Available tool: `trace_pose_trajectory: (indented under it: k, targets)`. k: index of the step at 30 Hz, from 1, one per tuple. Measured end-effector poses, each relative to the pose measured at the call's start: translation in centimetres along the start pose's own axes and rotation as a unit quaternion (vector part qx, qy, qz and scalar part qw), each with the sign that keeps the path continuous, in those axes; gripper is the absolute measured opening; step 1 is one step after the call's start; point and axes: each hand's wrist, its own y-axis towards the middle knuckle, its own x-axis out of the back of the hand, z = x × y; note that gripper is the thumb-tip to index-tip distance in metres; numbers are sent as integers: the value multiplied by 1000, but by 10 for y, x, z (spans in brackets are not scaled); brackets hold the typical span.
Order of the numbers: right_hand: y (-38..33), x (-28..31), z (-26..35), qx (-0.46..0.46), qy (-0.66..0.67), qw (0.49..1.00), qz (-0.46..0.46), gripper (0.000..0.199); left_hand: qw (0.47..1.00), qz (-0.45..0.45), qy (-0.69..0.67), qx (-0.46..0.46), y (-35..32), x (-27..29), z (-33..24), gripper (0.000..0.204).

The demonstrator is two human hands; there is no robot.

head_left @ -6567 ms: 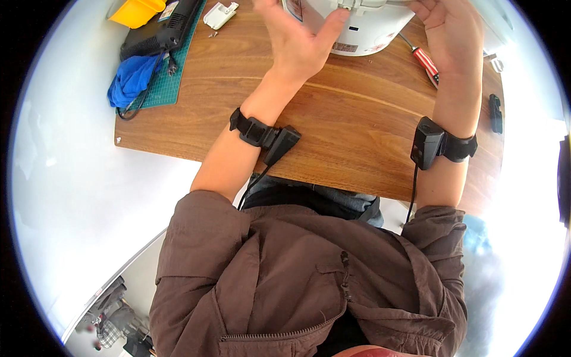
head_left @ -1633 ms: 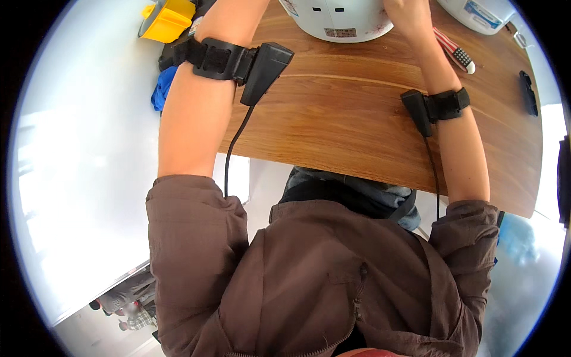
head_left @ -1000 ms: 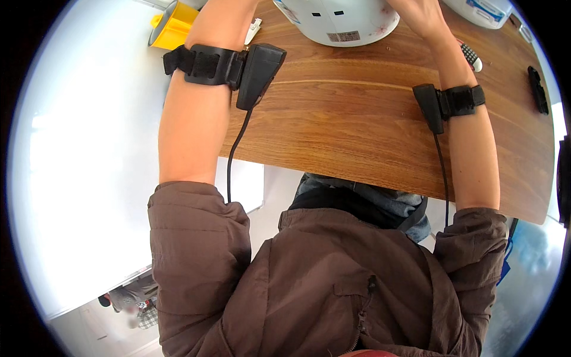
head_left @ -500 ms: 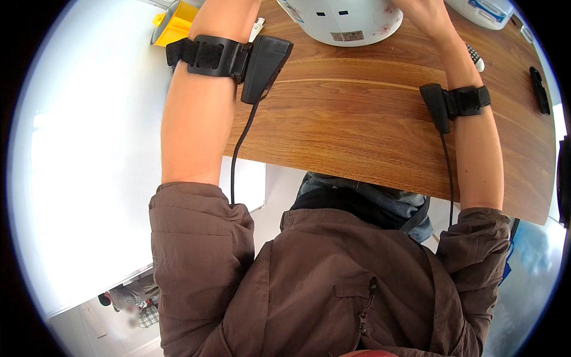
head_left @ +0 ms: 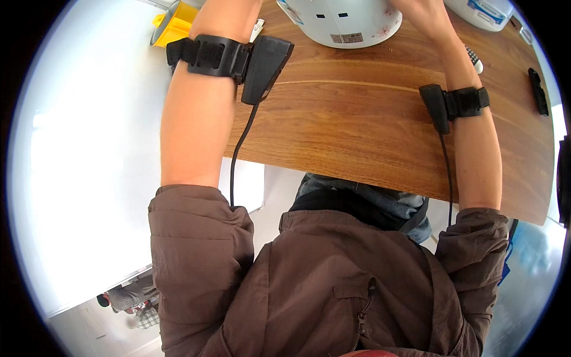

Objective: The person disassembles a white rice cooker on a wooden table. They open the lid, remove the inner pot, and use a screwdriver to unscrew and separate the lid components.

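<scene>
Head view: a white rounded appliance [head_left: 363, 25] is seen at the upper edge, right of centre, on the wooden tabletop [head_left: 333, 119], its upper part cut off. The side with two black slots [head_left: 342, 15] and a small label [head_left: 346, 38] is turned toward the person, and its curved lower rim is bowed the same way. Its long axis cannot be told from so little of it — though it seems to be stood upright. The right hand [head_left: 423, 19] is placed at the appliance's right side, its fingers partly cut off; how far it is closed, and on what, cannot be told. The left hand is hidden beyond the upper edge, so its grip cannot be told either. Brown grain is shown across the table, and a white panel [head_left: 89, 154] is set along the left. A yellow container [head_left: 183, 27] is seen beside the left forearm [head_left: 199, 131]; a dotted handle [head_left: 474, 59] is partly covered by the right forearm [head_left: 476, 149]. Farther right, a black object [head_left: 538, 91] is laid near the table's edge. The near edge is slanted down rightward; between it and the appliance — and between the forearms — room is given by a wide stretch of wood.
</scene>
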Motion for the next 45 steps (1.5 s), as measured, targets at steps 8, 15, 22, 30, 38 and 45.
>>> trace_pose_trajectory:
  k: [8,15,22,30,38,45]
  targets:
    - [-7,10,-5,-47,51,998,10,54,997,-45,39,-42,2,-17,5,53]
    - [5,-6,11,-29,126,991,29,53,987,-82,119,-66,-21,17,-23,53]
    - [-7,7,-9,-21,80,996,14,53,989,-94,105,-47,-8,-9,-12,53]
    - [-2,-2,-9,30,46,998,10,49,992,-98,80,1,-12,-4,-10,50]
    - [-2,-1,2,9,65,998,23,49,991,-89,87,40,-12,-5,-7,52]
    - [-15,6,-32,-1,65,998,-25,52,998,-39,40,2,7,-32,7,51]
